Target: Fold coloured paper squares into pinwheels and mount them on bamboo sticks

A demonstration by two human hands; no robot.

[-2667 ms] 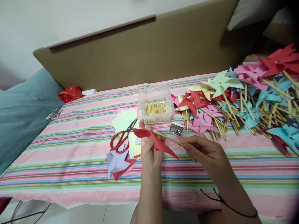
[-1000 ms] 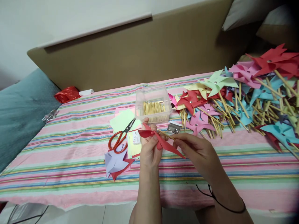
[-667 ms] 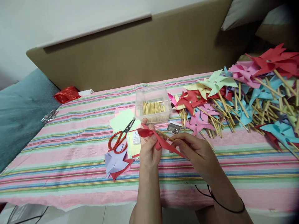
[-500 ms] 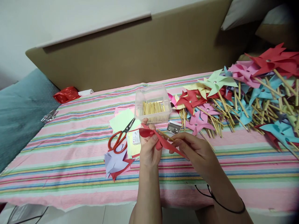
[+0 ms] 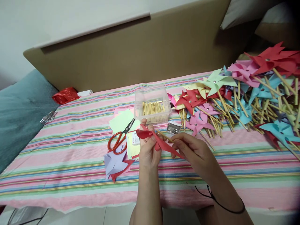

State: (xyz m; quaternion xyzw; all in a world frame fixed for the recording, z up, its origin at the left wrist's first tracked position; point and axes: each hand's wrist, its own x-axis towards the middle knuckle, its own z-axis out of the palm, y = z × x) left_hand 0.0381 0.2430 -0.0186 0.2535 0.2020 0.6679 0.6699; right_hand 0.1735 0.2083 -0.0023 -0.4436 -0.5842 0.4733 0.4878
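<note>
My left hand [image 5: 150, 149] is closed on a red paper pinwheel [image 5: 165, 146], its thumb pressing near the middle of the folded blades. Between the fingers of my right hand [image 5: 191, 148] is a thin wooden stick [image 5: 165, 136], whose far end meets the pinwheel close to my left thumb. Whether the stick is fixed to the paper I cannot tell. Just beyond my hands lies a small open box of metal pins [image 5: 173, 128]. A clear plastic box [image 5: 152, 93] holding several wooden sticks [image 5: 154, 107] stands behind it.
Red-handled scissors [image 5: 120, 137] rest on stacked coloured paper [image 5: 124, 122], near a small white box [image 5: 135, 138]. Cut lilac paper [image 5: 116, 164] lies in front. Finished pinwheels [image 5: 215, 82] pile up on the right. A red plastic bag [image 5: 66, 95] sits at far left on the striped cloth [image 5: 70, 150].
The whole view has shifted very slightly. Both hands keep their hold on the pinwheel and the stick, with barely any movement.
</note>
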